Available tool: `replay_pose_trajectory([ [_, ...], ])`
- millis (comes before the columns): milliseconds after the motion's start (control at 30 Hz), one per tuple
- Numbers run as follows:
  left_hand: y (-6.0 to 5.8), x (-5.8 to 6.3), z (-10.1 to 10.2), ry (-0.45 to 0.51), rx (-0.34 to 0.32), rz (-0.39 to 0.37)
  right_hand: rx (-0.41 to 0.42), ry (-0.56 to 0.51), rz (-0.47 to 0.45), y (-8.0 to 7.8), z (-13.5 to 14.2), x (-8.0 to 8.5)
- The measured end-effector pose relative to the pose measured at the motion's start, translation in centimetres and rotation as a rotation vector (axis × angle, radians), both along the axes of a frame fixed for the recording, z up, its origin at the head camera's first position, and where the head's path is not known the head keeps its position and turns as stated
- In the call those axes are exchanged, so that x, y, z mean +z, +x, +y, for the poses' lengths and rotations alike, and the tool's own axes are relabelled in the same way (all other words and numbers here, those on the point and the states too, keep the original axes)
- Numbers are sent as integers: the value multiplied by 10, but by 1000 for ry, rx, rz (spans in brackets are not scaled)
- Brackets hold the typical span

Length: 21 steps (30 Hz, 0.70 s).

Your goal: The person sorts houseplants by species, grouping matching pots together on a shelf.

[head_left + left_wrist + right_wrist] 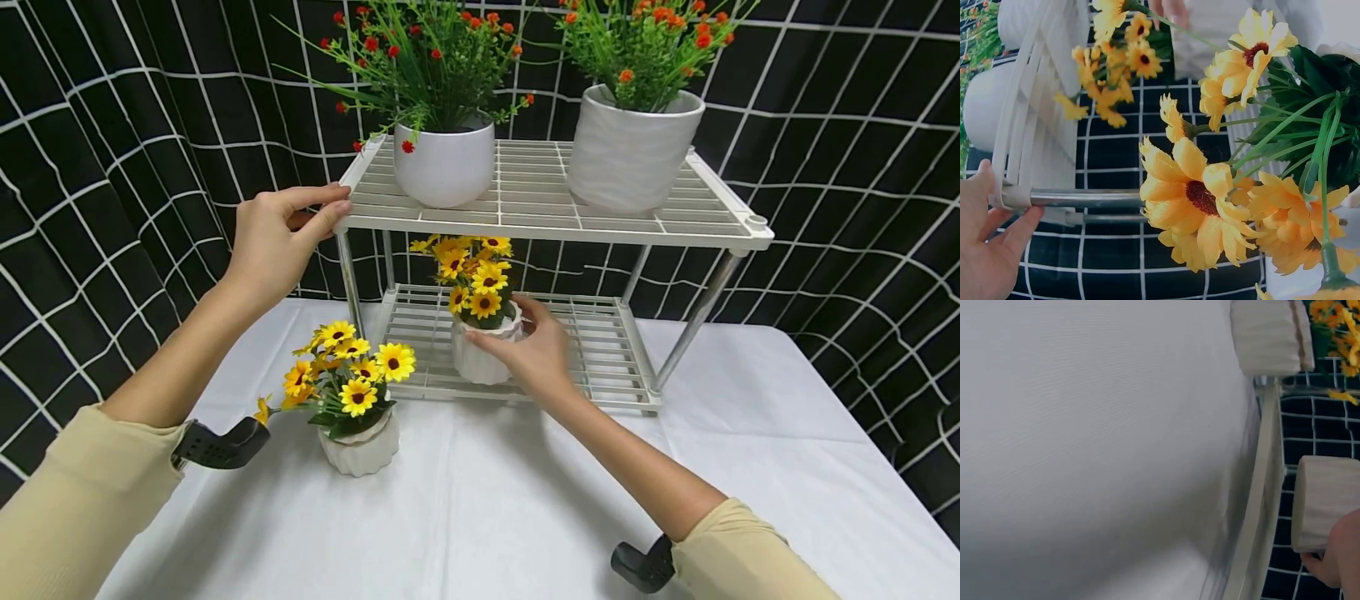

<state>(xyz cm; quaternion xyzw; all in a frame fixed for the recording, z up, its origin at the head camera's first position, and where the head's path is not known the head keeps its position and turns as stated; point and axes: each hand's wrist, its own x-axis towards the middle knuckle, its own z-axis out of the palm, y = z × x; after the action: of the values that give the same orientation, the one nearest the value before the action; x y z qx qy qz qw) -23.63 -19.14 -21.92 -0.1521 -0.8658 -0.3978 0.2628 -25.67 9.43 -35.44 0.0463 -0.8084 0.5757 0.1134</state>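
My left hand (281, 229) holds the front left corner of the white wire rack's top shelf (555, 235), thumb below the fingers. In the left wrist view its fingertips (1030, 219) are right at the joint above the metal leg (1085, 198). My right hand (542, 354) grips a small white fluted pot (474, 358) by its right side and rim, upright over the lower shelf (600, 350). Yellow artificial sunflowers (486, 283) fill that pot. A matching pot (366, 450) of yellow sunflowers stands on the white cloth, front left of the rack.
On the top shelf stand two larger white pots, a rounded one (444, 171) with red flowers and a ridged one (630, 158) with orange-red flowers. White tablecloth (480, 517) covers the table. A black curtain with white grid lines (832, 183) hangs behind and at the sides.
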Motion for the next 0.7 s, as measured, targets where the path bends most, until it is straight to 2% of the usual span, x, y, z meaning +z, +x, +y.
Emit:
replay_pose_trajectory([
  [433,-2,0,4,5,-6,11,16,-89,10,-25,-37,-4],
  [700,1,-1,1,3,3,0,37,-100,59,-35,-58,-20],
])
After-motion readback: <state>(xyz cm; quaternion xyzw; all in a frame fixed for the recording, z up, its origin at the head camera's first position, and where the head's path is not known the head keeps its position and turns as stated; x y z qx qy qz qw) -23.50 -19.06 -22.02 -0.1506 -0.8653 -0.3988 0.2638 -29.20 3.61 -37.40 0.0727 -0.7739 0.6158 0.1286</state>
